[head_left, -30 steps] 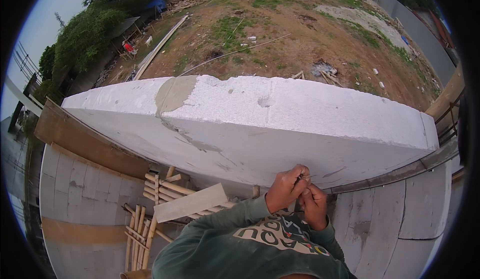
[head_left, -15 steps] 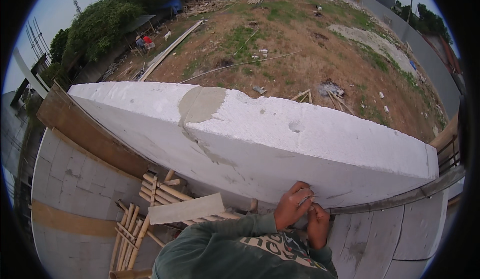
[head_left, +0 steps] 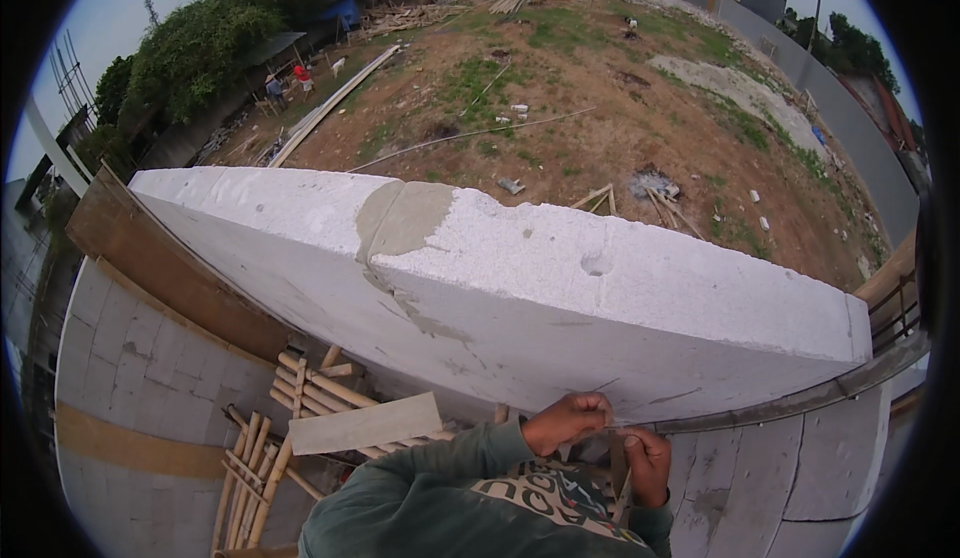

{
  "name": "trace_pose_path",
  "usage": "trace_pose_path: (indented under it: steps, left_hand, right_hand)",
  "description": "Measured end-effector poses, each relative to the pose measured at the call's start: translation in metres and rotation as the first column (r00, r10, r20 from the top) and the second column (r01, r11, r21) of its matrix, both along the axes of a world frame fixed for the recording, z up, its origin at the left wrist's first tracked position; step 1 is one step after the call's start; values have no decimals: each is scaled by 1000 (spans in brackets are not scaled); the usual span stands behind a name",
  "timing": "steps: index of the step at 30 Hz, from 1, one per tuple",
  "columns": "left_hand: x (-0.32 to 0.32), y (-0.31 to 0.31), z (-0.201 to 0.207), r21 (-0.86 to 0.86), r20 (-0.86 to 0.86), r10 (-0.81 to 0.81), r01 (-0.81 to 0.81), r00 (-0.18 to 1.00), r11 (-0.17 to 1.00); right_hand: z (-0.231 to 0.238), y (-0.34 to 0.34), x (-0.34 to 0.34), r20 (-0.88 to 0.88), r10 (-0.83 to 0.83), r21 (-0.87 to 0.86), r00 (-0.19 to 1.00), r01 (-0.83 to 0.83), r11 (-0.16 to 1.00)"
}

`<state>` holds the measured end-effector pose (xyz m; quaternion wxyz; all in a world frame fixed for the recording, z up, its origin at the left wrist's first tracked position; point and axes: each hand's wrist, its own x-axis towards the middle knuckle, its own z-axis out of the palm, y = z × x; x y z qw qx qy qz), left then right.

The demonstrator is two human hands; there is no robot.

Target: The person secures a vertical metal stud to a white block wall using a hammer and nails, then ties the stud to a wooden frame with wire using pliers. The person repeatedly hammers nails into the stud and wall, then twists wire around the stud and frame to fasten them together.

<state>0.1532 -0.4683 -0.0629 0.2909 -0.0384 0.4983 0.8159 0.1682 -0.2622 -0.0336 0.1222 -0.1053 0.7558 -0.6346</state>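
Observation:
My left hand (head_left: pixel 568 424) is closed in a pinch close to the near face of a white block wall (head_left: pixel 540 323). Just to its right, and a little nearer to me, my right hand (head_left: pixel 648 466) is closed as well, its fingers bent inward. A thin, pale strand-like thing seems to run between the fingertips of both hands, too small to name. Below the hands, a narrow brownish strip shows between my wrists. Grey mortar (head_left: pixel 412 220) covers a joint on the wall's top, and a small round hollow (head_left: pixel 597 265) lies right of it.
Bamboo poles (head_left: pixel 262 478) and a pale board (head_left: pixel 366 425) lie below on the left, beside a brown panel (head_left: pixel 175 258). Grey block walling (head_left: pixel 735 468) stands at the lower right. Beyond the wall's top edge is a drop to a grassy dirt yard (head_left: pixel 480 158), with people far off.
My hands have drawn apart, the left moving leftward and the right slightly right and nearer to me. The view has shifted slightly.

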Motion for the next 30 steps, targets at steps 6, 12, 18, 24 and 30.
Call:
trace_pose_path:
  steps: [6, 12, 18, 24, 30]
  left_hand:
    - [7, 5, 7, -409, -740, -59, -379, 670, 830]
    - [13, 5, 14, -527, -827, -257, -532, 500, 663]
    - [7, -5, 11, -609, -776, -381, -439, 503, 661]
    - [4, -17, 6, -602, -783, -418, -390, 461, 697]
    - [2, -10, -7, -507, -578, -169, -189, 798, 841]
  right_hand:
    - [-26, -18, 4, -44, -232, -32, 972, 231, 972]
    - [-15, -13, 3, -32, -53, 240, 998, 59, 969]
    - [-13, -12, 0, 72, 16, 164, 997, -28, 986]
    - [-19, -8, -3, 146, 40, 49, 988, -47, 998]
    - [-20, -10, -1, 53, 68, 88, 996, -72, 993]
